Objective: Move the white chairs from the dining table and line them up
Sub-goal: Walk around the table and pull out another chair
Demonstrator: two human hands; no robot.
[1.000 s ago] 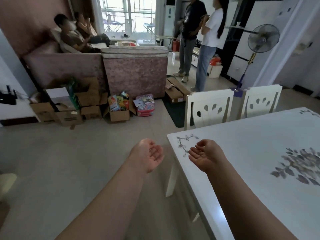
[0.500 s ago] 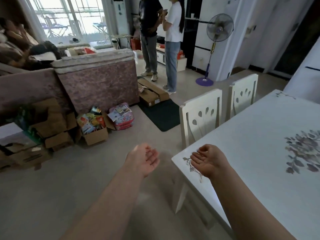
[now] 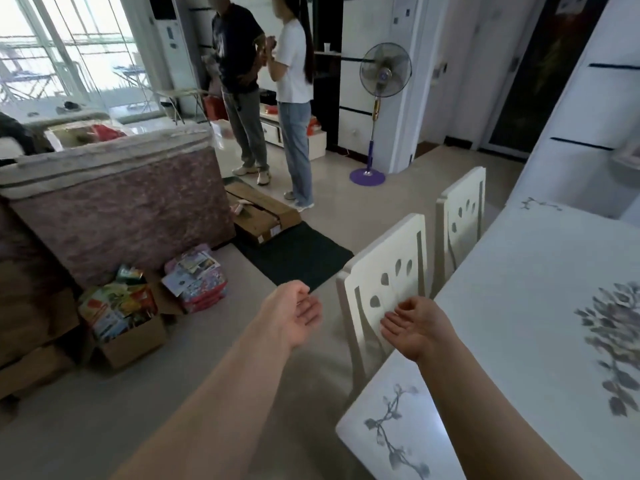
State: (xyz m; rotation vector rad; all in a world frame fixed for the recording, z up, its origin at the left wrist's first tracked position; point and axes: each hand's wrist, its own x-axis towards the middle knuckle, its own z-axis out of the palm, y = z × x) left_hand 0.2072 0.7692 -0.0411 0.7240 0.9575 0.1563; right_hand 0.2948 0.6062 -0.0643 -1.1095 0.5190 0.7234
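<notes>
Approach step, nothing yet grasped: left hand (image 3: 294, 315) and right hand (image 3: 414, 327) both released, palms up, before near chair (image 3: 384, 282) tucked against table (image 3: 519, 306), far chair (image 3: 460, 216) beyond; next, likely gripping the backrest and pulling toward bare floor (image 3: 104, 410), minding box (image 3: 131, 341) and mat (image 3: 294, 254).

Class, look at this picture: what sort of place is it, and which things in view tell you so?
Most likely a home's open living and dining room: a dining table with white chairs tucked in, a sofa back, and a standing fan.
</notes>
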